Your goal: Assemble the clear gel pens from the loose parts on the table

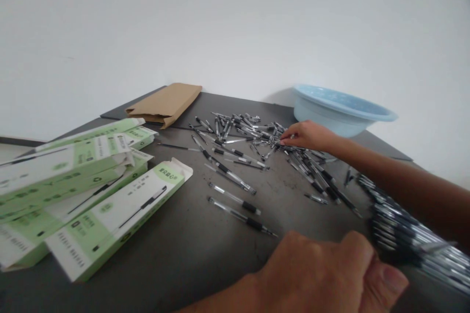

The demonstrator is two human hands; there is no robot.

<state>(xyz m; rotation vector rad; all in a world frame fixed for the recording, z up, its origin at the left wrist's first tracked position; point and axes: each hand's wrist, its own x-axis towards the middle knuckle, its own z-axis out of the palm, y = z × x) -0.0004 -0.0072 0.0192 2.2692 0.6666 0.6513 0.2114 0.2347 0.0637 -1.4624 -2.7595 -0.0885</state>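
Observation:
My right hand (306, 135) reaches over a loose pile of clear-barrelled gel pens (253, 129) with black grips. Its fingertips are pinched together on a pen at the edge of the pile. Low in the view, my left hand (312, 274) is curled closed, with its thumb toward the right; whatever is inside it is hidden. Beyond that thumb, many pens lie side by side in a dense stack (411, 239), blurred and partly covered by my right forearm. Two single pens, a nearer one (242, 216) and one just behind it (235, 198), lie in front of the pile.
Several green and white pen boxes (125, 215) lie heaped on the left of the dark table (165, 264). A brown paper envelope (167, 102) rests at the back left. The light blue basin (330, 112) stands at the back right, near the white wall (235, 24).

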